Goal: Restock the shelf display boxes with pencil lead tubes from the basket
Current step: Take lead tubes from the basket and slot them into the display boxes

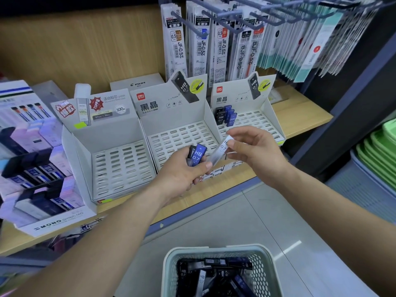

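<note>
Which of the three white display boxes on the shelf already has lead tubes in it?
The rightmost box: a few black and blue tubes stand in its back left corner. The middle box and left box show only bare slots.

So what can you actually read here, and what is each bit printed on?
"HB 0.7": blue tube in the left hand; tubes in the basket too.
"0.7": clear tube in the right hand.
"PILOT": grey box at the back.
"deli", "黑晶": middle display box.
"JF-0.5": hanging refill packs.
"MONO graph": left box, upside down.
Barcodes and fine print on the packs: too small.
</note>
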{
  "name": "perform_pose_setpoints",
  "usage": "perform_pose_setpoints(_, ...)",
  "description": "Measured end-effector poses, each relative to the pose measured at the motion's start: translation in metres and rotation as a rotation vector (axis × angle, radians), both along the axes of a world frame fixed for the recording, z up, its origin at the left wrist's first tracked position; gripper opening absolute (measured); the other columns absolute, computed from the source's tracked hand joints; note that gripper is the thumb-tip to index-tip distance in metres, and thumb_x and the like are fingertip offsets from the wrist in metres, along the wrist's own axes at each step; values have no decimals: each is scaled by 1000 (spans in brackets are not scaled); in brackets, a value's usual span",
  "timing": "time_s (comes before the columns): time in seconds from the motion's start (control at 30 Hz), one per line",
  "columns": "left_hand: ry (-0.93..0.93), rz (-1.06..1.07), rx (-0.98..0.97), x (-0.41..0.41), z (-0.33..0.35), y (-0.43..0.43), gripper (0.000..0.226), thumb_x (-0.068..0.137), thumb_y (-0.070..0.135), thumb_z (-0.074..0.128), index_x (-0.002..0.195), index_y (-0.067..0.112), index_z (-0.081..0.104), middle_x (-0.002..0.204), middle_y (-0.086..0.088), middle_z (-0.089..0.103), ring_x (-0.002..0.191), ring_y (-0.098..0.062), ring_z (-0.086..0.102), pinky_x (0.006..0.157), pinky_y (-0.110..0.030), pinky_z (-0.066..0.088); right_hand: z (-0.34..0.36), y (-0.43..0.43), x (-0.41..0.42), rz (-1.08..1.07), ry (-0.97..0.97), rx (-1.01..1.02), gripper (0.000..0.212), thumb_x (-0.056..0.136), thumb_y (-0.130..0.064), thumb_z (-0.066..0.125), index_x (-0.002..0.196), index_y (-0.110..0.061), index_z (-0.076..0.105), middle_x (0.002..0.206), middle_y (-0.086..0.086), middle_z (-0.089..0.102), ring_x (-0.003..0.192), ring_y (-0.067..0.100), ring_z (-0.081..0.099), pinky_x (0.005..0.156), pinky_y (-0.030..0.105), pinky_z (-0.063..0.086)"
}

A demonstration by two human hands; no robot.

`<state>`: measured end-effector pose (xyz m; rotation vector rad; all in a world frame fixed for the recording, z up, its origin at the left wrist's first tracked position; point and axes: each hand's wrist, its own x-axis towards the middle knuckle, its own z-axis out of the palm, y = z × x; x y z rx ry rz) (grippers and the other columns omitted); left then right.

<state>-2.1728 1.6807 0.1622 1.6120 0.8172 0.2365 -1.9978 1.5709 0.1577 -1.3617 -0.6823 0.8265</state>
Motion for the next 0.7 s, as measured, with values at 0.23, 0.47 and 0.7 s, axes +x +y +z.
perform_pose_setpoints(0.23,21,18,22,-2,-5,4,15,96,26,66,103,14,59,76,1,63,52,-8,48,48,-22,40,4,-2,27,-231,-306,-108,15,90,-7,70,102,-17,73,100,9,73,89,26,71,79,34,61)
perform_pose_setpoints(0.47,-11,29,39,1,-8,6,9,97,25,65,99,18,59,77,0,63,57,-10,52,53,-25,46,13,31,78,-395,-613,-206,15,93,-13,68,99,-27,71,97,-13,70,86,9,67,69,29,53)
perform_pose_setpoints(0.7,-44,57,58,1,-12,11,9,96,24,66,97,17,59,71,3,63,55,-11,50,48,-22,41,4,63,107,-399,-673,-251,12,92,-8,68,99,-18,71,99,-3,70,78,6,63,75,22,51)
